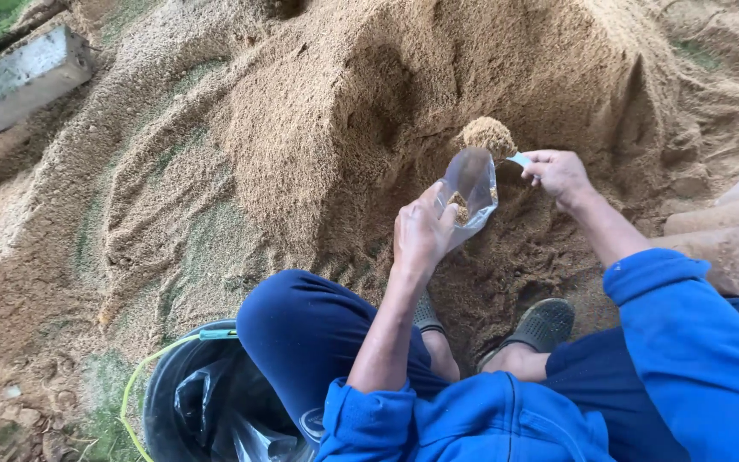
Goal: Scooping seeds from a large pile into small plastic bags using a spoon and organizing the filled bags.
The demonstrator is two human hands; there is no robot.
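Observation:
My left hand (421, 233) grips a small clear plastic bag (472, 184) by its side and holds it open and upright; a little sawdust-like tan material lies inside. My right hand (558, 174) holds the pale handle of a scoop (491, 139) heaped with the same tan material, just above the bag's mouth. Both hands work in front of a big mound of tan granular material (327, 120). I squat with my knees apart, in blue clothes.
A black bucket (164, 393) lined with plastic, with a yellow-green handle, stands at my left knee. A concrete slab (19, 77) lies at the top left. Pale blocks (729, 231) sit at the right edge. My dark shoes (545, 323) rest on the material.

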